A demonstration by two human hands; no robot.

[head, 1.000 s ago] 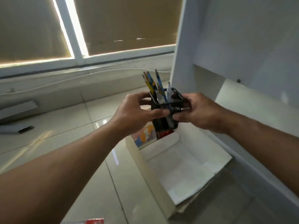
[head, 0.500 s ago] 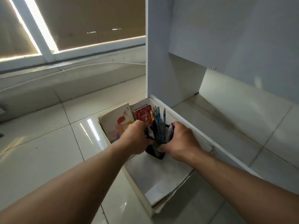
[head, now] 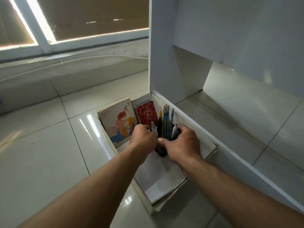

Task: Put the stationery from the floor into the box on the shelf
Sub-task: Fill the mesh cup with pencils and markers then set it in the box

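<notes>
A white box (head: 107, 145) lies open below me, beside the shelf's low white rail. Inside it stands a black pen holder (head: 162, 152) full of pencils and markers (head: 166, 122). My left hand (head: 143, 137) grips the holder's left side and my right hand (head: 179, 143) grips its right side, so most of the holder is hidden. At the box's far end lean an illustrated book (head: 120, 122) and a red spiral notepad (head: 146, 114). The holder seems to sit on the box floor; contact is hidden by my hands.
The white shelf unit's upright panel (head: 162, 46) rises just behind the box, and its low rail (head: 230, 145) runs along the box's right side. Glossy floor tiles (head: 41, 153) spread to the left. A window with drawn blinds (head: 90, 17) fills the far wall.
Both hands have lowered the pen holder from above the box down into it, next to the notepad. In the last half second it has barely shifted.
</notes>
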